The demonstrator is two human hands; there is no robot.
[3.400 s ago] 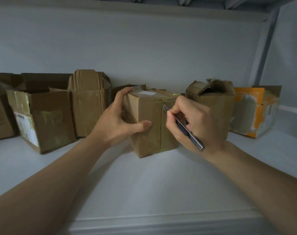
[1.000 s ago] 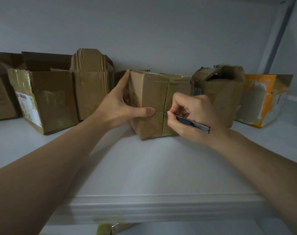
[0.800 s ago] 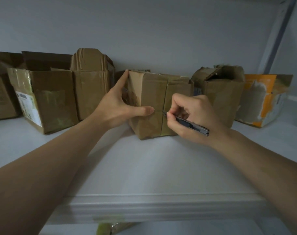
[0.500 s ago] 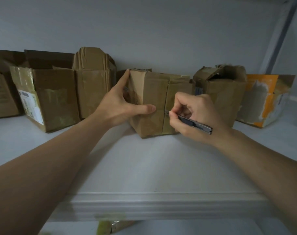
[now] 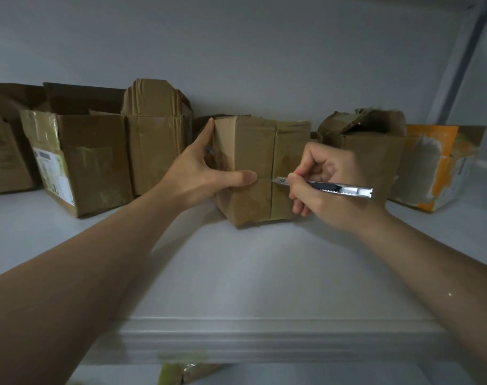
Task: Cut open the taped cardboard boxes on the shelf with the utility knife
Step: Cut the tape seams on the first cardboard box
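On shelf [image 5: 236,273]: taped box [image 5: 245,168]. Left hand [image 5: 200,176] grip clasps its left corner, thumb across front. Right hand [image 5: 328,184] grip pinches utility knife [image 5: 337,188], held level, tip on vertical seam [image 5: 273,151] mid-height; uncut run probably lies straight below.

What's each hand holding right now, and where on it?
Right hand pinches the utility knife near its blade end. Left hand grips the taped box at its left front corner, thumb across the front.
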